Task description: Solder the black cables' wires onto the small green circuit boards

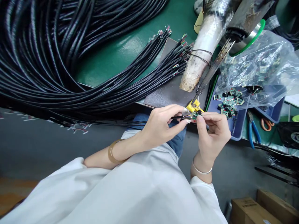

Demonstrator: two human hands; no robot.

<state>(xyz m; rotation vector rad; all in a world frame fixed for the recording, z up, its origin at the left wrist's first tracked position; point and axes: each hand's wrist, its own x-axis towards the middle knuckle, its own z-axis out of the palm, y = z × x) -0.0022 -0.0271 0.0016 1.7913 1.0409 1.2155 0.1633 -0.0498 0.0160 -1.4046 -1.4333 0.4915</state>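
Observation:
My left hand [163, 123] pinches the end of a black cable [175, 117], its thin wires fanned out at the fingertips. Between thumb and forefinger, my right hand [213, 127] grips a small green circuit board [194, 116] against those wire ends. Just beyond the fingers sits a yellow holder [193, 106] at the bench edge. Down toward it slants a soldering iron [213, 70], its tip close to the board. Whether the tip touches the wires I cannot tell.
Bundles of black cables [112, 90] cover the left of the green bench [105, 59]. A white fume pipe [198, 56] hangs overhead. Right lie a blue tray [237, 126] of circuit boards, a plastic bag [257, 65], blue-handled pliers [253, 130] and orange-handled scissors [266, 124]. Cardboard boxes [252, 211] stand below.

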